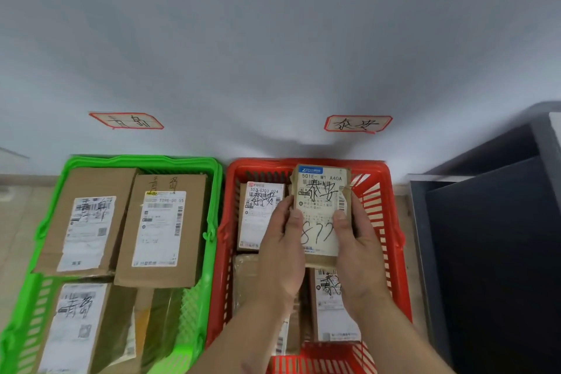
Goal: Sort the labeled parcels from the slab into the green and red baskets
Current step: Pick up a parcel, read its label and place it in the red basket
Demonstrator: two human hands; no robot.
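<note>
Two hands on one parcel, and we're holding it right over the red basket. Our left hand clamps the left edge, our right hand clamps the right edge, thumbs pressed on the label face. The long axis runs away from us, label up, handwritten characters showing. Beneath it we see more parcels lying in the red basket, one up to the left, another under our right wrist. So the drop looks like straight down, both hands equally close, and the free space is tight. Off to the left, the green basket is already well filled. Further back, the wall tag above the red basket appears to match our label, so we judge this the right bin
</note>
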